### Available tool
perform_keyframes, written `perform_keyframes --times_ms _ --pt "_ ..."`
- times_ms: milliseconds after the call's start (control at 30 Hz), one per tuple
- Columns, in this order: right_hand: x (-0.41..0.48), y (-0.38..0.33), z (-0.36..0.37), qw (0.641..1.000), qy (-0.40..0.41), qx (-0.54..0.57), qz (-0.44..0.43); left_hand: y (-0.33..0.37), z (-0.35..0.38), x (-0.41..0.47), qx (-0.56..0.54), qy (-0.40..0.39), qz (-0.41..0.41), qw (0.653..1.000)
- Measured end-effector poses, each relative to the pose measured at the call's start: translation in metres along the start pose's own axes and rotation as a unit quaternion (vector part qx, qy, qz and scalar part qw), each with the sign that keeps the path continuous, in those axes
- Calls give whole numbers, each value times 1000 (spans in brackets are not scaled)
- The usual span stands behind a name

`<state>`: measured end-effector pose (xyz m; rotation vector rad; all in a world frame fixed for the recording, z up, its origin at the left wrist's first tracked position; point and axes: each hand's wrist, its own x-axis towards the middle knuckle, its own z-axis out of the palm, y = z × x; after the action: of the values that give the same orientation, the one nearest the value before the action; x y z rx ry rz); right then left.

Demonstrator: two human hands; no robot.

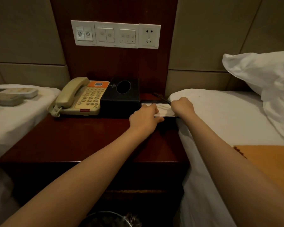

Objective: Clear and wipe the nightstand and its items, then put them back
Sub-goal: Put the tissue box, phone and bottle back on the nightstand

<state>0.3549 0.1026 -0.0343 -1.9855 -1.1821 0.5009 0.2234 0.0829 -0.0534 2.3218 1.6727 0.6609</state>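
Observation:
The dark red wooden nightstand (82,138) stands between two beds. At its back sit a beige telephone (82,97) and a black tissue box (121,94). Right of the box lies a flat black tray (156,101) with a white notepad (164,110) in it and a dark pen (161,97) behind. My left hand (144,119) grips the tray's front left edge, thumb under the pad's corner. My right hand (182,106) grips the tray's right end beside the mattress; its fingers are hidden.
Two remote controls (15,95) lie on the left bed (15,115). The right bed (228,122) carries a white pillow (266,76) and an orange runner (269,164). A switch and socket panel (116,34) hangs on the wall. A waste bin (111,219) stands below.

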Motion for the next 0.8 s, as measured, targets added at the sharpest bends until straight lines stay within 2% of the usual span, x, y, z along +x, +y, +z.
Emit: perform_keyframes --times_ms 133,300,567,700,800 --pt "9 7 8 1000 14 -9 -12 1 4 12 159 3 5 987" --pt "22 14 14 999 23 9 -21 0 14 30 258 10 20 966" --pt "39 14 22 993 103 -1 -62 -3 27 45 300 31 55 952" --pt "46 11 31 988 93 7 -125 -5 30 55 307 31 68 949" --pt "53 9 37 983 100 -31 -153 -10 31 58 301 33 82 949"
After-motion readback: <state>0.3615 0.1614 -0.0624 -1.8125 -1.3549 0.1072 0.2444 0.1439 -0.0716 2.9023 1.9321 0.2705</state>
